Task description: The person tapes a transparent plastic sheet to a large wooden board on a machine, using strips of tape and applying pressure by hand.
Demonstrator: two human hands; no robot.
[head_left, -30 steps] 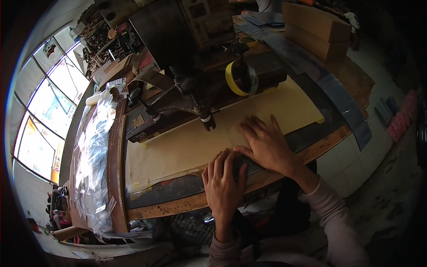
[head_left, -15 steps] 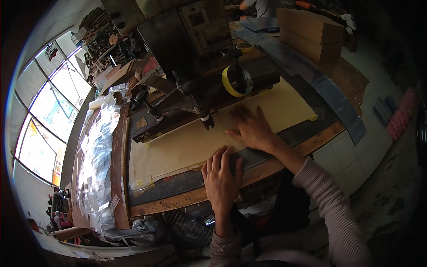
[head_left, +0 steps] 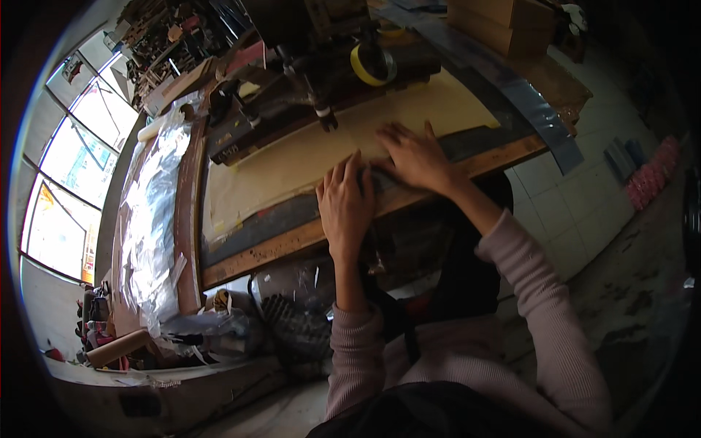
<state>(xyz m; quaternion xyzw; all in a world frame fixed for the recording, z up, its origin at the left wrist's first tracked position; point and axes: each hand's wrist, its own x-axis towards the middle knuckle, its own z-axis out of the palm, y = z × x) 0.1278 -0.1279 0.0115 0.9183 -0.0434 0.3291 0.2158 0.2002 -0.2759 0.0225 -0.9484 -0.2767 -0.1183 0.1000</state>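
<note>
A long pale-yellow sheet [head_left: 270, 169] lies across the dark work surface under a dark metal bar [head_left: 255, 144]. Flat on the near edge of the sheet, my left hand [head_left: 345, 208] has its fingers stretched forward and holds nothing. My right hand [head_left: 418, 158] rests further right on the sheet, thumb apart and fingers extended, slightly blurred. Beyond my hands stands a dark machine [head_left: 296, 29], with a forked metal tip [head_left: 326, 120] pointing down over the sheet. A roll of yellow tape [head_left: 359, 64] hangs at the bar.
Crumpled clear plastic [head_left: 152, 226] covers the left side board. A wooden strip [head_left: 274, 248] edges the table in front of me. Cardboard boxes [head_left: 504, 25] stand far right, beside a bluish plastic strip [head_left: 544, 120]. Pink bundled material [head_left: 652, 171] lies on the floor at right.
The view has tilted down, so the table sits higher in the picture. My right hand has slid back toward the sheet's near edge, closer to my left hand.
</note>
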